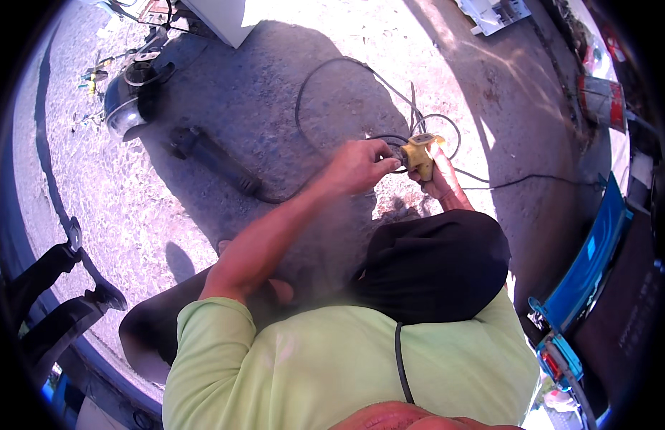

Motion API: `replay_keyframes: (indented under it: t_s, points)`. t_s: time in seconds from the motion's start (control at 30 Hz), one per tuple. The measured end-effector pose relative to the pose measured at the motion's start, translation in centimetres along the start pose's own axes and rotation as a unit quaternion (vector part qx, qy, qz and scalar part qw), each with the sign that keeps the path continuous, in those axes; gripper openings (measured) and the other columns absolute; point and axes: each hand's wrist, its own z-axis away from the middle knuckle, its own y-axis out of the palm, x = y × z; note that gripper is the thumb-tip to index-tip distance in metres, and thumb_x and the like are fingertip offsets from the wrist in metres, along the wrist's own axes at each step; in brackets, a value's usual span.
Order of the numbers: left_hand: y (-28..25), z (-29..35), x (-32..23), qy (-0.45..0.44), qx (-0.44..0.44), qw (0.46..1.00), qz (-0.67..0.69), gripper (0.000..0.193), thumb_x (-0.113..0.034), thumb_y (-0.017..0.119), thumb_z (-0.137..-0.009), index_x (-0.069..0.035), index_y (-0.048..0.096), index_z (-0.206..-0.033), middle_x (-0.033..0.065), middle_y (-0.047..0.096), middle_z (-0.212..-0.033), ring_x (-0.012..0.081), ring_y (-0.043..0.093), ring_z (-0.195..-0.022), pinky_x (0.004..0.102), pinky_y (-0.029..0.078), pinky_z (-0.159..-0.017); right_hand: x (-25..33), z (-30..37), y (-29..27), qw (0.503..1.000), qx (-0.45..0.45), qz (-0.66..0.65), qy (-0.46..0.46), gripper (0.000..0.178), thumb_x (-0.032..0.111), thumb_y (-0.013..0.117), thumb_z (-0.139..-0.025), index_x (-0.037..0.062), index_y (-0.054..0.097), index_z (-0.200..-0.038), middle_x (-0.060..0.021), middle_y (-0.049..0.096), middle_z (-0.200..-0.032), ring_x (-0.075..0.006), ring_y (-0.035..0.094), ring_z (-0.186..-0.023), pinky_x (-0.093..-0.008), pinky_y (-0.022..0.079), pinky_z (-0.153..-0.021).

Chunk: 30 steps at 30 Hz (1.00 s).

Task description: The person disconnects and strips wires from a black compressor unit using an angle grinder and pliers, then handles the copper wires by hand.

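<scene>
While between fingers — yellow socket

Two hands, one yellow socket block, one black helmet, one power tool

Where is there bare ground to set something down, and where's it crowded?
Bare concrete lies between the dark helmet and looped cable; another patch lies between the yellow socket and red bucket. It's crowded around the left hand and right hand, where cable bunches beside the socket.
</scene>
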Motion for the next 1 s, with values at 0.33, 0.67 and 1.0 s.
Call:
replay_keyframes:
  t_s: [0.33, 0.67, 1.0]
  points:
    - [0.2, -0.6, 2.5, 0.001, 0.044, 0.997, 0.062, 0.034, -0.033, 0.071, -0.091, -0.002, 0.076, -0.107, 0.0164, 0.075, -0.092, 0.0267, 0.072, -0.085, 0.0390, 0.055, -0.078, -0.9, 0.5, 0.7, 0.998, -0.038, 0.011, 0.053, 0.050, 0.049, 0.064, -0.101, 0.0093, 0.055, -0.131, -0.0084, 0.066, -0.104, -0.0143, 0.058, -0.070, -0.0274, 0.049, -0.058]
    - [0.6, -0.3, 0.2, 0.058, 0.018, 0.992, -0.110, 0.039, -0.037, 0.064, -0.093, -0.003, 0.074, -0.107, 0.0205, 0.073, -0.091, 0.0393, 0.072, -0.087, 0.0466, 0.055, -0.077, 0.3, 1.3, 0.7, 0.996, -0.014, 0.076, 0.034, 0.052, 0.049, 0.065, -0.100, 0.0055, 0.056, -0.127, -0.0079, 0.067, -0.097, -0.0136, 0.059, -0.069, -0.0269, 0.049, -0.058]
    - [-0.6, -0.9, 0.7, 0.095, 0.014, 0.994, -0.057, 0.036, -0.032, 0.066, -0.090, 0.000, 0.070, -0.104, 0.0218, 0.072, -0.091, 0.0390, 0.071, -0.086, 0.0470, 0.054, -0.078, -0.3, -0.1, 0.8, 0.999, 0.012, 0.029, 0.017, 0.057, 0.052, 0.067, -0.097, 0.0087, 0.055, -0.133, -0.0074, 0.067, -0.104, -0.0148, 0.063, -0.081, -0.0278, 0.049, -0.061]
